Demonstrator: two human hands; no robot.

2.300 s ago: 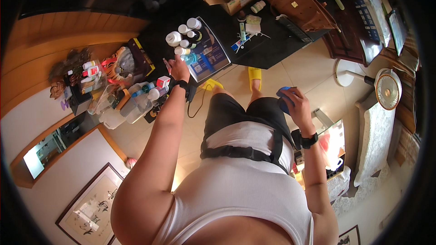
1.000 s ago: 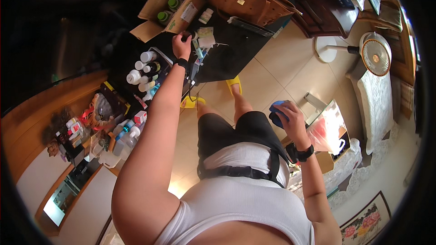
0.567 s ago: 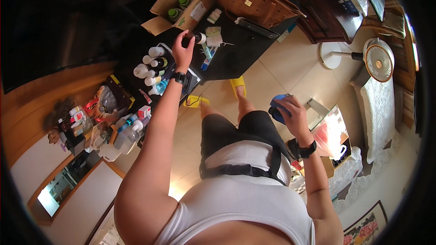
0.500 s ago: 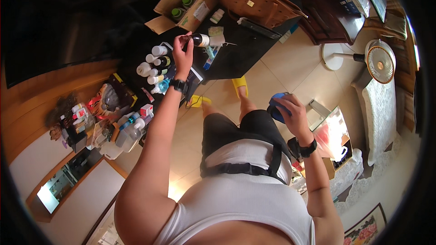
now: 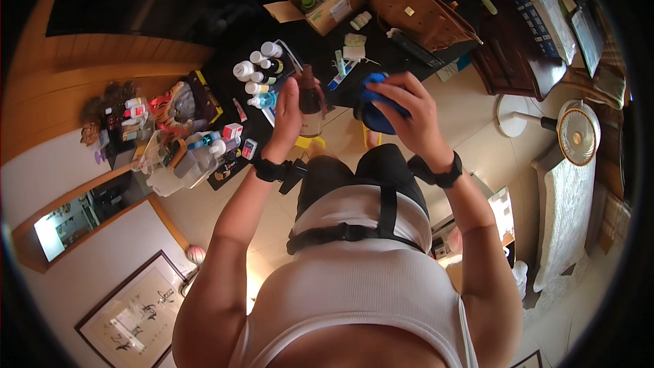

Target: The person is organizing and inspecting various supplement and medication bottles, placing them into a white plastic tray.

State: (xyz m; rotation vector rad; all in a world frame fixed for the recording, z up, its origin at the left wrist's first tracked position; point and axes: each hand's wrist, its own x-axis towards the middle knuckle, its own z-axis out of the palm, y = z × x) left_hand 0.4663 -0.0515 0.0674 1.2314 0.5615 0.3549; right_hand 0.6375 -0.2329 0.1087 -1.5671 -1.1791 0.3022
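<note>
My left hand (image 5: pixel 289 121) is wrapped round a dark brown bottle (image 5: pixel 310 101) with a narrow top and a pale lower label, held up in front of me. A blue cloth (image 5: pixel 383 112) with a dark part hangs from my right hand (image 5: pixel 415 114), pinched between thumb and fingers. The cloth and the bottle are apart, at about the same height. Left of the bottle, several white-capped bottles (image 5: pixel 262 67) and a light-blue one (image 5: pixel 263 100) stand grouped on the black table (image 5: pixel 327 44).
An open cardboard box (image 5: pixel 335 15) with green-capped bottles stands at the back, beside a brown leather bag (image 5: pixel 426 7). A small white bottle (image 5: pixel 360 20) and a toothpaste-like tube (image 5: pixel 340 76) lie nearer. Plastic containers (image 5: pixel 191 160) crowd the left; a fan (image 5: pixel 578 135) is right.
My left hand has brought the brown bottle off the table area toward me and turned it more upright. My right hand has moved up and left with the blue cloth, closer to the bottle.
</note>
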